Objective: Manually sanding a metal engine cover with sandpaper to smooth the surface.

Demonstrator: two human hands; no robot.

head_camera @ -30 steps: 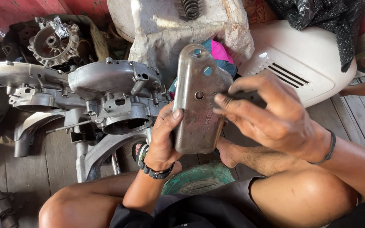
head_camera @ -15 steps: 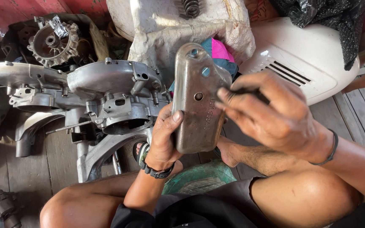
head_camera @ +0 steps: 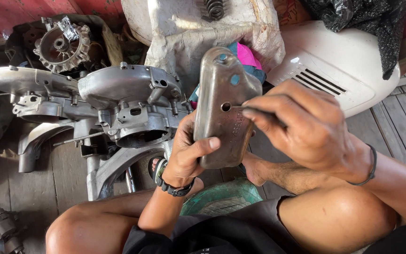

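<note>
- little has shifted since the earlier frames: the cover [head_camera: 224,108] sits upright as before, and the right hand [head_camera: 301,127] has slid a touch lower across its face.
- left hand [head_camera: 189,155] is clamped on the cover's lower left edge, thumb across the front, fingers wrapped behind out of sight; a wristband [head_camera: 172,188] sits just below the grip.
- right hand is pinched shut on a thin dark tool [head_camera: 259,114], whose tip touches the cover just right of the centre hole; what kind of tool it is cannot be told.
- the cover is held in the air over the lap, long axis running up and away from the left grip, tilted slightly; its top end with two blue-dotted bosses lies farthest from that grip.
- both hands are on the cover; the left carries it, the right only meets it through the tool.
- left of the grip, near but apart: an engine case [head_camera: 128,103] on the wood floor [head_camera: 10,188], with a flywheel housing [head_camera: 62,44] further beyond.
- beyond the cover: a white sack [head_camera: 198,33] and a pink and blue rag [head_camera: 247,59].
- right of the grip, behind the right hand: a white side panel [head_camera: 334,70].
- below the grip: a green bowl [head_camera: 222,197] between the knees.
- nothing stands between the tool and the cover's face.
</note>
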